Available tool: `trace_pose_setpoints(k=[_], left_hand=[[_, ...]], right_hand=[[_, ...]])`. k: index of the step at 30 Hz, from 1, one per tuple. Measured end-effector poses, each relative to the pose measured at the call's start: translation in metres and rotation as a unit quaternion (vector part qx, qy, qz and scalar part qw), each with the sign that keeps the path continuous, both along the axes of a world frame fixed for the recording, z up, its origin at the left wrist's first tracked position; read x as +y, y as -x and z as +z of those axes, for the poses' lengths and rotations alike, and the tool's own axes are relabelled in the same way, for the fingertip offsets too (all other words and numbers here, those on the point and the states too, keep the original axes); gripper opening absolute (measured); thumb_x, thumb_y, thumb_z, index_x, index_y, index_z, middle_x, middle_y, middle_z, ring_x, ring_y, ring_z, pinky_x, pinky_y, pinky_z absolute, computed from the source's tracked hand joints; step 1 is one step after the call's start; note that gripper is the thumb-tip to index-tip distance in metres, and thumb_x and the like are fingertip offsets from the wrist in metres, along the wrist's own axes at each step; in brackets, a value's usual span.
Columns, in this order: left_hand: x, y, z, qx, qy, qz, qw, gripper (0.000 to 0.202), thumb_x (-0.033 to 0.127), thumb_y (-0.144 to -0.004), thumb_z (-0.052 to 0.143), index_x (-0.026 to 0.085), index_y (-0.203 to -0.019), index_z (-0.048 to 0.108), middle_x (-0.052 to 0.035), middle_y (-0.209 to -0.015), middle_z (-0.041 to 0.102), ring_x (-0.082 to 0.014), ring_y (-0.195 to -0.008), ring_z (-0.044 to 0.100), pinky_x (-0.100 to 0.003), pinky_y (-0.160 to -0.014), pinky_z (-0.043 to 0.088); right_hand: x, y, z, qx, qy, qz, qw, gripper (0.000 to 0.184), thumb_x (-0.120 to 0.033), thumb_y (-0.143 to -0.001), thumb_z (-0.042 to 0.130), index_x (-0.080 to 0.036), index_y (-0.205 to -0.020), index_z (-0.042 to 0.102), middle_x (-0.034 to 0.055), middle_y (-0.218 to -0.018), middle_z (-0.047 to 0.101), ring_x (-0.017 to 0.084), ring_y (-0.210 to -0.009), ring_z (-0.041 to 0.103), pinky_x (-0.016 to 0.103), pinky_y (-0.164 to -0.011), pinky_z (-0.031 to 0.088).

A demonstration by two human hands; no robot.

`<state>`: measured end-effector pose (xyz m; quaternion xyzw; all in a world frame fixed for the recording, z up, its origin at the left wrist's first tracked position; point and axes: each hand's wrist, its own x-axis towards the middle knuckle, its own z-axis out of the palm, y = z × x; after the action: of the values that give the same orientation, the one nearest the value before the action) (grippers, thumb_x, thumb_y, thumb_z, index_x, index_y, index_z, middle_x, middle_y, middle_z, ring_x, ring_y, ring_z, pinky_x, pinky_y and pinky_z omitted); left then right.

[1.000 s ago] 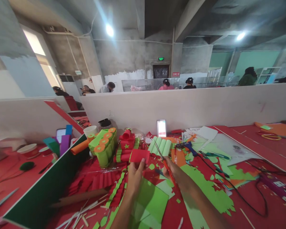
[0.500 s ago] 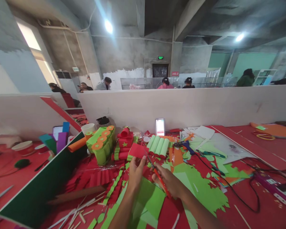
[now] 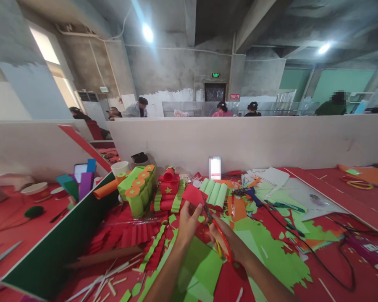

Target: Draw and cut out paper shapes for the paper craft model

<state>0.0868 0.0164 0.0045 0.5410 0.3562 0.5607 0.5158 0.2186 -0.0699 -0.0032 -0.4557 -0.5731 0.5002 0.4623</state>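
My left hand (image 3: pixel 189 220) pinches a small red sheet (image 3: pixel 192 194), paper or felt, by its lower edge. My right hand (image 3: pixel 228 239) grips scissors (image 3: pixel 224 237) with red and yellow handles. The scissor blades lie against the right edge of the red sheet, close to my left fingertips. Just beyond, pale green rolls (image 3: pixel 214 192) rest side by side. To the left is a stack of red rolls (image 3: pixel 167 193) with green bands and a star. Beneath my hands lie green sheets (image 3: pixel 201 262) and a red sheet (image 3: pixel 231 283).
A green tube bundle (image 3: pixel 140 188) with orange star tops stands at left beside a dark green board (image 3: pixel 59 243). A glue gun (image 3: pixel 248 193) with a cord lies right of the rolls. Green scraps (image 3: pixel 271 247) spread to the right. A phone (image 3: pixel 214 167) leans against the partition (image 3: pixel 255 142).
The scissor handles have spread apart, showing the yellow part, and the blades now meet the sheet's right edge. The red sheet has tilted. The whole view has shifted slightly.
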Motion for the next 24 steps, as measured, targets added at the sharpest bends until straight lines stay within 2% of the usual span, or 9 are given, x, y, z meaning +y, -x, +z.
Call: trace_pose_setpoints(k=[5, 11, 20, 24], left_hand=[[-0.0046, 0.0001, -0.0016, 0.010, 0.007, 0.002, 1.000, 0.033, 0.046, -0.073, 0.071, 0.017, -0.074, 0.056, 0.0010, -0.064, 0.059, -0.0157, -0.062, 0.058, -0.026, -0.060, 0.044], [-0.0065, 0.0005, -0.0018, 0.030, 0.020, 0.021, 0.999, 0.035, 0.049, -0.072, 0.070, 0.017, -0.069, 0.055, -0.0011, -0.066, 0.062, -0.0167, -0.064, 0.059, -0.027, -0.062, 0.045], [-0.0068, 0.0032, 0.0010, -0.017, 0.020, -0.027, 0.999, 0.031, 0.046, -0.076, 0.067, 0.019, -0.073, 0.051, 0.0014, -0.069, 0.059, -0.0174, -0.071, 0.062, -0.028, -0.069, 0.048], [-0.0074, 0.0044, 0.0047, -0.041, 0.016, -0.042, 0.998, 0.030, 0.044, -0.076, 0.068, 0.021, -0.078, 0.050, 0.0034, -0.070, 0.056, -0.0148, -0.066, 0.060, -0.027, -0.068, 0.049]], right_hand=[[0.0015, 0.0037, -0.0037, 0.008, 0.002, -0.015, 1.000, 0.047, -0.066, -0.090, 0.045, -0.023, -0.109, 0.051, -0.0051, -0.066, 0.044, 0.010, -0.051, 0.043, 0.021, -0.049, 0.038], [0.0008, 0.0029, -0.0044, 0.013, 0.007, -0.012, 1.000, 0.040, -0.063, -0.092, 0.046, -0.023, -0.098, 0.050, -0.0057, -0.066, 0.042, 0.008, -0.049, 0.040, 0.019, -0.046, 0.034], [0.0010, 0.0038, 0.0004, 0.005, 0.017, -0.017, 1.000, 0.047, -0.066, -0.089, 0.047, -0.023, -0.107, 0.050, -0.0072, -0.064, 0.039, 0.008, -0.046, 0.035, 0.019, -0.043, 0.030], [0.0008, 0.0027, 0.0027, -0.013, 0.006, -0.017, 1.000, 0.048, -0.065, -0.090, 0.046, -0.022, -0.109, 0.052, -0.0070, -0.064, 0.040, 0.007, -0.046, 0.034, 0.019, -0.043, 0.030]])
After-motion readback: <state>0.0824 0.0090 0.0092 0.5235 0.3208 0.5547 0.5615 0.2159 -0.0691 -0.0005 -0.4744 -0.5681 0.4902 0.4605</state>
